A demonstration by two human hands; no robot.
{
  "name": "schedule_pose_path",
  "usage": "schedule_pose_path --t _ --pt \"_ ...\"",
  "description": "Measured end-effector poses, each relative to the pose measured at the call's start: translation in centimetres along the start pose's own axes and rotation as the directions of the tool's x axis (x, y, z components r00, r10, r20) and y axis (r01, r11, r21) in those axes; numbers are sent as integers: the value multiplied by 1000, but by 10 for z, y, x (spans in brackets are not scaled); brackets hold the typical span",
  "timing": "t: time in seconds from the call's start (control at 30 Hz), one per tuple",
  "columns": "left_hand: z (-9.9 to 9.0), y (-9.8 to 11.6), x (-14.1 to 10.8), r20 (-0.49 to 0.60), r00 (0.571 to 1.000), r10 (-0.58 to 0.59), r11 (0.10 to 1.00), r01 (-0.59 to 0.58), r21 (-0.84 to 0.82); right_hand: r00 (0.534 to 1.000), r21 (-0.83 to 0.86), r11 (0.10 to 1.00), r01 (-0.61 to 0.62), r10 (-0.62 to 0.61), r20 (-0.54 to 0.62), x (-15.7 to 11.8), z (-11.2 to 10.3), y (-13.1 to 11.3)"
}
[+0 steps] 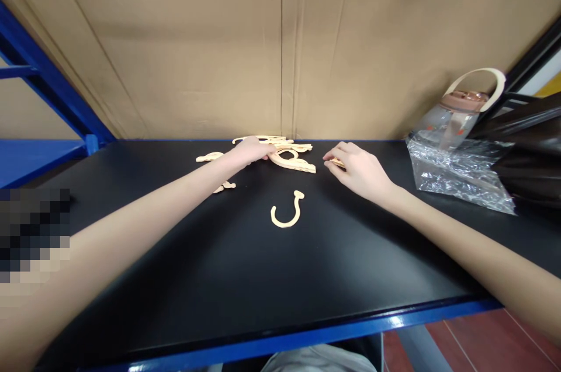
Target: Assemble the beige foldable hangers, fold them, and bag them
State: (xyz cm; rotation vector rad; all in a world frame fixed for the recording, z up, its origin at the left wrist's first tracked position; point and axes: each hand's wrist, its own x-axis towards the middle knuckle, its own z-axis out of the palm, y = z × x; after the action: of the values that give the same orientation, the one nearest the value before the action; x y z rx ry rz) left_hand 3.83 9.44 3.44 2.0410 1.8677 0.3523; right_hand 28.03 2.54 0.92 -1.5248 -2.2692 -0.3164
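Note:
Several flat, cream-coloured pieces shaped like folding hanger parts lie on a black tabletop. At the back middle, my left hand (250, 152) has its fingers closed on the end of a curved hanger arm (302, 166). Other cream pieces (263, 139) lie behind it. To the right, my right hand (357, 167) pinches a small cream piece (336, 162), mostly hidden by the fingers. A loose hanger hook (287, 223) lies nearer me, between the forearms. More cream pieces (210, 157) show left of my left hand, some partly covered by the forearm.
A cardboard sheet (197, 51) stands behind the black tabletop (280, 278), which has a blue front edge. At the right are a crumpled clear plastic bag (460, 176) and a bottle with a looped handle (464, 102). A blue metal frame (56, 86) rises at the left.

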Motion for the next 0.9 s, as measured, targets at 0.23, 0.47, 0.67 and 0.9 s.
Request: schedule_pose_path --t 0.23,0.47,0.67,0.9 --pt "-2 8 -12 -66 997 37 985 -25 169 1000 34 999 11 -11 8 2 4 1" --pt "11 30 -19 29 875 484 848 -476 233 999 61 998 31 -30 -19 1 4 0" --pt "21 31 -10 210 732 648 685 -681 257 998 116 993 -1 8 -56 -2 4 8" --pt "10 25 1 182 832 523 775 -554 303 998 154 988 12 -3 -61 -2 3 10"
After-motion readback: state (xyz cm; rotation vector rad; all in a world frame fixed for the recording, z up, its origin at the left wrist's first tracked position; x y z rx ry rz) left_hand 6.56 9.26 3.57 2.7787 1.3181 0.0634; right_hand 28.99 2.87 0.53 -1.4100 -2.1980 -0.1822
